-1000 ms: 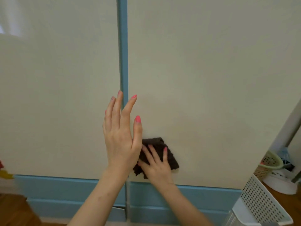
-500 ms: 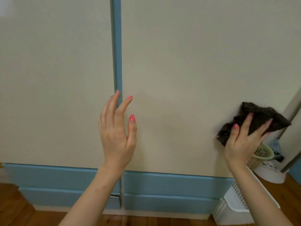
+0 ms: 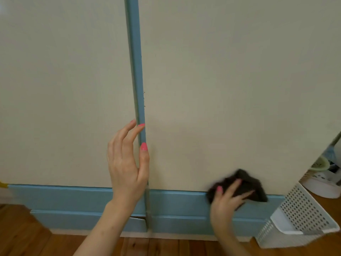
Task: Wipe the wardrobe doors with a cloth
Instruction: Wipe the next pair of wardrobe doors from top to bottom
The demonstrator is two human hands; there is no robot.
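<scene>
The right hand (image 3: 227,202) presses a dark cloth (image 3: 243,185) with spread fingers against the right wardrobe door (image 3: 230,89) at its bottom edge, lower right of frame. The left hand (image 3: 127,163), fingers straight, rests by the blue centre strip (image 3: 136,61). No dirt shows, so progress is hard to judge; the left door (image 3: 60,89) likely remains. A white perforated basket (image 3: 299,217) stands on the wooden floor (image 3: 22,235).

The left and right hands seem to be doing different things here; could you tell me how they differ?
The right hand presses a dark cloth against the right door's bottom edge; the left hand holds nothing. The left hand is raised by the blue centre strip, fingers pointing up; the right hand sits lower, fingers spread over the cloth. Both have pink nails.
</scene>
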